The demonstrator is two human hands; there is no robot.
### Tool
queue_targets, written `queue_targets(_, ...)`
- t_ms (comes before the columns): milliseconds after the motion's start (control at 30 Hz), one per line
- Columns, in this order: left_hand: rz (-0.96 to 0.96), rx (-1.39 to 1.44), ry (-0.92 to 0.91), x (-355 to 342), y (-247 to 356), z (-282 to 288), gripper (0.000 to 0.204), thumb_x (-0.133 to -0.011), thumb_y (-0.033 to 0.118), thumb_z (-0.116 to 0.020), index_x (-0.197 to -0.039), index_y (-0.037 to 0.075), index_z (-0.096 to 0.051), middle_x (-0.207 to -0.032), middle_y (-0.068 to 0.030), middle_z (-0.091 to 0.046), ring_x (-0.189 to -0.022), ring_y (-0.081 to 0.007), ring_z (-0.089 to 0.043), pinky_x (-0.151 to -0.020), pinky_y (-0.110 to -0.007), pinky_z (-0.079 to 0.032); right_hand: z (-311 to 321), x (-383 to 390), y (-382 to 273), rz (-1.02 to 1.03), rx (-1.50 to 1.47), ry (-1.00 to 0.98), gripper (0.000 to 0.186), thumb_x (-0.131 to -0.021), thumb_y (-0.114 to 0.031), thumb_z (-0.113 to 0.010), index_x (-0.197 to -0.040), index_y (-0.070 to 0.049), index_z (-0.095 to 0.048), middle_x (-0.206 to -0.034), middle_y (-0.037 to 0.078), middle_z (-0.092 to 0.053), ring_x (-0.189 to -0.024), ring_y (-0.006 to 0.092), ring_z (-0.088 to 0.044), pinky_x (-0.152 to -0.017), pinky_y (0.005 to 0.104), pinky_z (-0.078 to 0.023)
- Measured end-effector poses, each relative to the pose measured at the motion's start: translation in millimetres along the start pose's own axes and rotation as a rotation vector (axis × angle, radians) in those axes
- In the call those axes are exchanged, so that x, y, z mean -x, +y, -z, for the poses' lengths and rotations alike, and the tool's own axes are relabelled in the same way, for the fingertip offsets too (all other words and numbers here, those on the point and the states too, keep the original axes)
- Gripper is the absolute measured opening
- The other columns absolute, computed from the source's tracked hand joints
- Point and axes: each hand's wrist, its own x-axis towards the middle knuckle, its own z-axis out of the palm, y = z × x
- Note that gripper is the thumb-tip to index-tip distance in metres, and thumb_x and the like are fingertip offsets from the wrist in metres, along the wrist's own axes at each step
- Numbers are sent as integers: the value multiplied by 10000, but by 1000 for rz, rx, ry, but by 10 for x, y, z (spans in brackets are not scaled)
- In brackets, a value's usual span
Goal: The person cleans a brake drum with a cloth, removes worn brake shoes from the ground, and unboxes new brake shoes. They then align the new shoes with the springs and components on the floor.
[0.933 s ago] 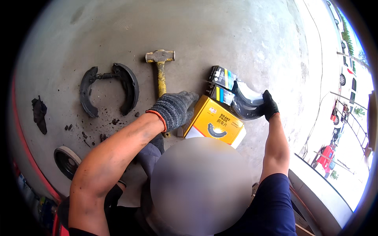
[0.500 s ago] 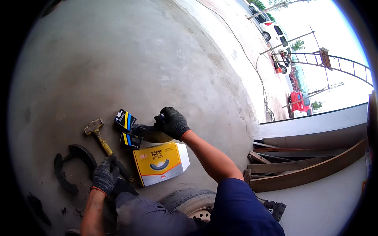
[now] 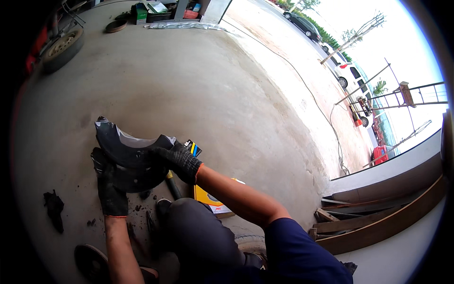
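Curved black brake part (image 3: 130,163) between the two gloved hands: left hand (image 3: 110,187) gripping its left side, right hand (image 3: 181,161) its right end. Probably heavy, stiff; pale plastic-like wrap (image 3: 137,142) likely slippery. Best held firmly at both ends.

Strong daylight enters from the open far right, where the sky (image 3: 402,42) is blown out to white and the paving (image 3: 295,97) glares. The concrete floor (image 3: 189,85) is palest toward that side and dims to the left and near. White highlights edge the brake shoes (image 3: 124,154), whose dark faces lose detail. Fisheye distortion bends the wooden board (image 3: 388,226) at right; black vignetting rounds the corners.
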Motion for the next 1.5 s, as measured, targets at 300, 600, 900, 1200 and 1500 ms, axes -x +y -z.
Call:
queue_targets(300, -514, -879, 120, 287, 1298, 271, 356, -899, 152, -698, -1207, -19, -645, -1080, -27, -676, -950, -127, -623, -844, -282, -495, -1610, -148, -952, 425, 1322, -382, 987, -785, -463, -793, -1496, -12, -277, -1229, 245, -626, -1166, 359, -625, -979, 427, -507)
queue_targets(600, -607, -886, 422, 517, 1321, 752, 628, -755, 443, -801, -1147, -5, -601, -1044, -160, -693, -985, -267, -670, -841, -381, -531, -2271, 75, -402, 394, 1361, -361, 1073, -729, -555, -765, -1452, 67, -271, -1157, 255, -648, -1067, 399, -655, -900, 442, -531)
queue_targets(900, -232, -750, 433, 700, 1280, 704, 712, -733, 494, -811, -1111, -56, -564, -1026, -191, -685, -959, -289, -671, -830, -379, -531, -2311, 217, -237, 542, 1704, -189, 858, -791, -467, -717, -1424, -1, -374, -1177, 218, -635, -967, 384, -674, -789, 475, -550)
queue_targets(1200, -431, -1487, 105, 796, 893, 435, 533, -833, 509, -683, -1149, 82, -636, -1024, -153, -616, -996, -320, -611, -866, -427, -511, -2523, -615, -695, 1008, 1714, -307, 293, -905, -157, -584, -1189, -121, -646, -1089, 145, -681, -970, 342, -671, -851, 431, -539)
queue_targets(1500, 150, -1053, 634, 570, 1137, 737, 740, -678, 525, -798, -1157, 12, -562, -1078, -207, -696, -1016, -341, -684, -876, -412, -549, -2033, 130, -269, 461, 1514, -241, 653, -834, -424, -735, -1336, -63, -525, -1229, 210, -643, -1062, 372, -665, -902, 453, -529)
